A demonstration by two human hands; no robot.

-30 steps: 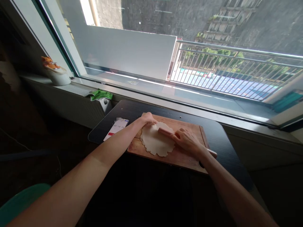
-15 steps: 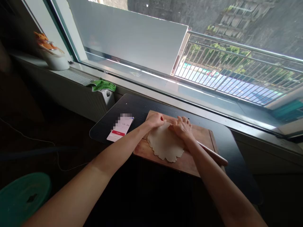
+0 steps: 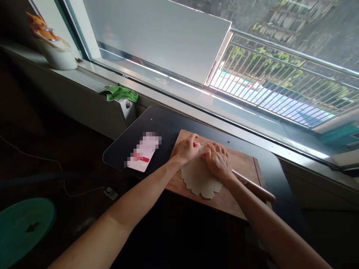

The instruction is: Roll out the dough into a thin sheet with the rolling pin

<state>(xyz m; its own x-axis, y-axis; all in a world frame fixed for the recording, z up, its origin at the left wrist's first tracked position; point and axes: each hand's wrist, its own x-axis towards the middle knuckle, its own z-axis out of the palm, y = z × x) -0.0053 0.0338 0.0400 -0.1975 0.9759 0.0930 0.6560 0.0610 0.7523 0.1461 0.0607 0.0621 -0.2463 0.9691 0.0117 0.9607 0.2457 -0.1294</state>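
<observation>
A thin, pale sheet of dough (image 3: 199,181) with a ragged near edge lies on a wooden cutting board (image 3: 244,164). My left hand (image 3: 187,148) is closed at the far left of the dough, its fingers curled against the edge; the fingertips are partly hidden. Lying flat on the far right part of the dough is my right hand (image 3: 219,160), palm down with fingers stretched forward. A wooden rolling pin (image 3: 256,187) rests on the board's right side, partly covered by my right wrist and forearm.
The board stands on a dark table (image 3: 165,125) below a large window. A phone (image 3: 141,160) lies left of the board. Beyond the table's left end are a radiator (image 3: 112,116) with a green cloth (image 3: 122,93), and a green stool (image 3: 25,224) on the floor.
The view has shifted slightly, so the board and dough sit a little lower and further right. My left hand covers more of the dough's far left edge; my right hand stays on the dough.
</observation>
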